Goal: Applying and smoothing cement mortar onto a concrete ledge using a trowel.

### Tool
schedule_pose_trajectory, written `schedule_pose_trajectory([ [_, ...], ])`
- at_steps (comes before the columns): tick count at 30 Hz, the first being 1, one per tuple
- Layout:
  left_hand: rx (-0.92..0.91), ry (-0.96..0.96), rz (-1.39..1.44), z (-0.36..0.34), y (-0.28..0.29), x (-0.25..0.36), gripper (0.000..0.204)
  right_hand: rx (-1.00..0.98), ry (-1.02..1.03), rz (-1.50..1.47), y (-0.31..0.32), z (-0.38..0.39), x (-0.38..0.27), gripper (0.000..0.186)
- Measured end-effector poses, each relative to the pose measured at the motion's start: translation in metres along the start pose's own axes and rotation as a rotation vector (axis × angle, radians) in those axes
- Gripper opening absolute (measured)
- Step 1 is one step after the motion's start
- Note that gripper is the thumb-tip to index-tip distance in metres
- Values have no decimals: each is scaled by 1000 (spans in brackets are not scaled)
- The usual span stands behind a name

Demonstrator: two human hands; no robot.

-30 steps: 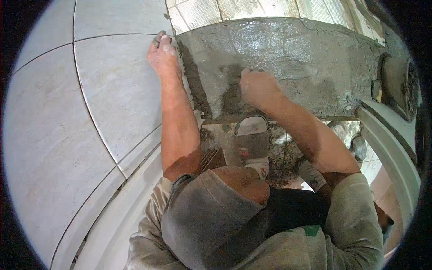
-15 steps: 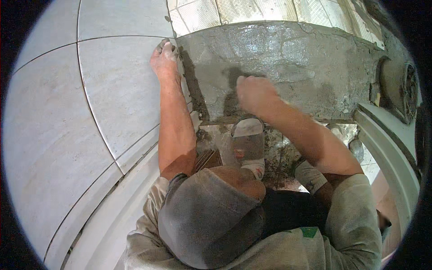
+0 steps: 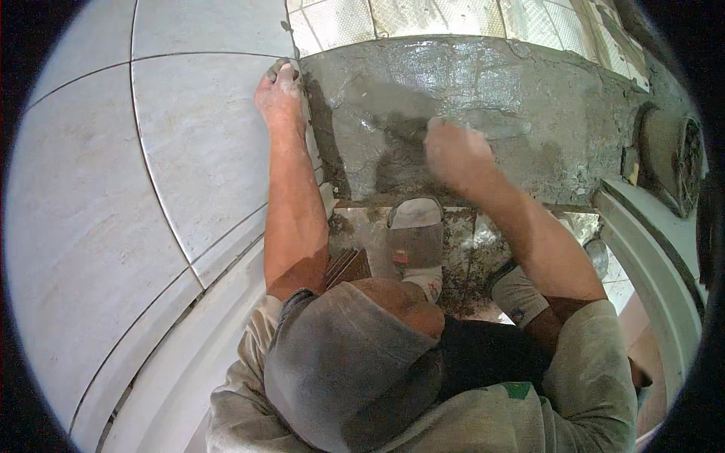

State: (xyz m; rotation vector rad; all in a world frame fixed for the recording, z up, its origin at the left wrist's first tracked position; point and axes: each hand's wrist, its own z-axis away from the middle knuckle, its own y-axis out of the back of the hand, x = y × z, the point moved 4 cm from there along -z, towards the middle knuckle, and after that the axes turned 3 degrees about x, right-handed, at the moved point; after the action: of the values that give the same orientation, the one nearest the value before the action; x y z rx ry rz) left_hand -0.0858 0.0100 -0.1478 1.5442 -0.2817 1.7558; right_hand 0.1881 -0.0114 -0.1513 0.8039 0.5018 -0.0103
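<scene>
A dusty left hand point(image 3: 279, 94) rests at the upper right corner of a smooth, pale, faintly veined floor tile point(image 3: 196, 136), fingers bent close together; whether they grip anything I cannot tell. Along that tile's right edge lies a rough grey mortar bed point(image 3: 559, 147), wet and glossy toward its far edge, where embossed cream tiles point(image 3: 438, 19) border it. The rounded, blurred right hand point(image 3: 457, 155) is over its middle, finger grip unclear.
</scene>
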Motion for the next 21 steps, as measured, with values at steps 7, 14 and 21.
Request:
schedule_pose_trajectory([
  [7, 20, -16, -17, -1, 5, 2, 30, -42, 159, -30, -37, -19, -51, 22],
  [14, 30, -1, -18, -1, 0, 2, 30, 14, -74, -57, -22, -26, 0, 24],
  [21, 73, -34, 88, -2, 7, 9, 21, 181, -208, -86, 3, -6, 52, 28],
])
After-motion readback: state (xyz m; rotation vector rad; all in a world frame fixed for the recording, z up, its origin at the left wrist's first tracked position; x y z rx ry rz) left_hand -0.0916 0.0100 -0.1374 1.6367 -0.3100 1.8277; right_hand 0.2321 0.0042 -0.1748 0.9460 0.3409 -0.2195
